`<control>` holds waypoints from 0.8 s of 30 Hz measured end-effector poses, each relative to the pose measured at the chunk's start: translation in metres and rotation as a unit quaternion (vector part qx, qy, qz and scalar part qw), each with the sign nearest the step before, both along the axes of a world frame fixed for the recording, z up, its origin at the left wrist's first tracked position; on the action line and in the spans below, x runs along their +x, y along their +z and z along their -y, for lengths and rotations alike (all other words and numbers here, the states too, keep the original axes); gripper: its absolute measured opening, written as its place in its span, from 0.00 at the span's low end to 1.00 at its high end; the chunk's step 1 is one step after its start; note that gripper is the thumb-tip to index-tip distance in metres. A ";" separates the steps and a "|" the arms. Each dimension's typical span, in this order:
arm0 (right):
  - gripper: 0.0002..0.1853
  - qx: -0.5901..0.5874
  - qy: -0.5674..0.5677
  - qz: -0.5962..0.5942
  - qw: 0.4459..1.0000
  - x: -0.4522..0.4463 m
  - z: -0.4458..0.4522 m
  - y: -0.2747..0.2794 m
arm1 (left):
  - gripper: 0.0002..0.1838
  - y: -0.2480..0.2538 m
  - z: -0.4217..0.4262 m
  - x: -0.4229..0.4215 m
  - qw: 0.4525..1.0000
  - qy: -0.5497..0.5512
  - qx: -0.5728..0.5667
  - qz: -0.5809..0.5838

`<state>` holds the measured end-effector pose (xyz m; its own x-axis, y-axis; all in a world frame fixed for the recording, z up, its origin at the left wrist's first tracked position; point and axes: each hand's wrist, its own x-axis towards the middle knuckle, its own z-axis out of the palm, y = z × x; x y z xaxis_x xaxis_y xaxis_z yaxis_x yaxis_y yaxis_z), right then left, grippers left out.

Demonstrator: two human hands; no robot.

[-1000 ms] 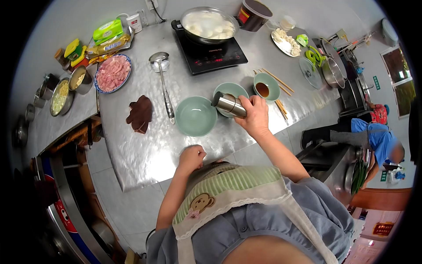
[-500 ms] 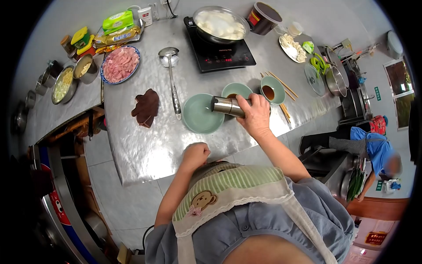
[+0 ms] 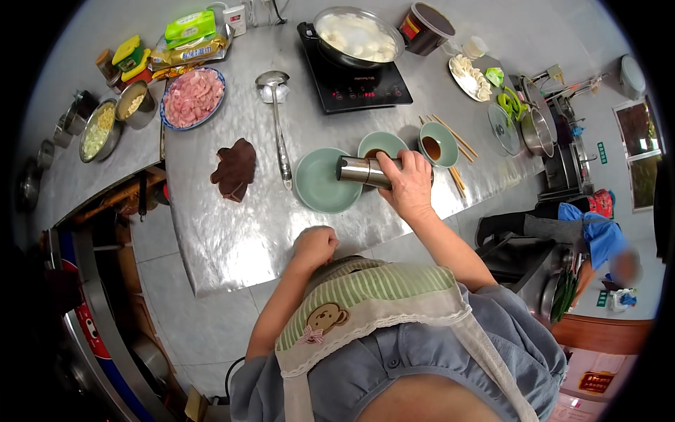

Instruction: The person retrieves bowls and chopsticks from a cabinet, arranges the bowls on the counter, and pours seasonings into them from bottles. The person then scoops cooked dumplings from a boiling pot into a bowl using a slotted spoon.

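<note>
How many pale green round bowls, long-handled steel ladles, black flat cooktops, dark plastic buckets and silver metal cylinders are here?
Pale green round bowls: 3
Long-handled steel ladle: 1
Black flat cooktop: 1
Dark plastic bucket: 1
Silver metal cylinder, in the right hand: 1
Total: 7

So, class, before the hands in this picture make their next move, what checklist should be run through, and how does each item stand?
1. Right hand grips the silver metal cylinder: ok, fingers around it.
2. Cylinder's free end over the large pale green ceramic-looking bowl: ok, tipped sideways above it.
3. Cylinder's contents coming out: cannot tell, no clear stream shows.
4. Left hand steadying the large bowl: not ok, it is closed near the table edge, apart from the bowl.
5. Dark liquid in the smaller middle green bowl: ok, though partly covered from view.
6. Dark liquid in the smaller right-hand green bowl: ok, plainly visible.
</note>
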<state>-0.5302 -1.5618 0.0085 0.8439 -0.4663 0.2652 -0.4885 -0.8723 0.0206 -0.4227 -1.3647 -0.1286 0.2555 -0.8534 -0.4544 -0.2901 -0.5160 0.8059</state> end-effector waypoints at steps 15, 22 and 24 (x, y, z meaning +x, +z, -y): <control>0.41 -0.023 0.014 -0.018 0.999 0.004 0.000 -0.001 | 0.09 -0.004 -0.001 0.002 1.000 -0.001 -0.031 -0.006; 0.40 -0.014 0.031 -0.009 0.999 0.014 -0.005 0.003 | 0.09 -0.003 -0.001 0.002 1.000 -0.009 -0.027 0.009; 0.39 -0.016 0.032 -0.006 0.999 0.017 -0.005 0.001 | 0.09 -0.004 -0.001 0.002 0.999 -0.009 -0.031 0.010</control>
<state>-0.5131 -1.5565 0.0096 0.8748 -0.4031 0.2687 -0.4319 -0.9002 0.0556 -0.4209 -1.3633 -0.1326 0.2483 -0.8840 -0.3961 -0.3162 -0.4605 0.8294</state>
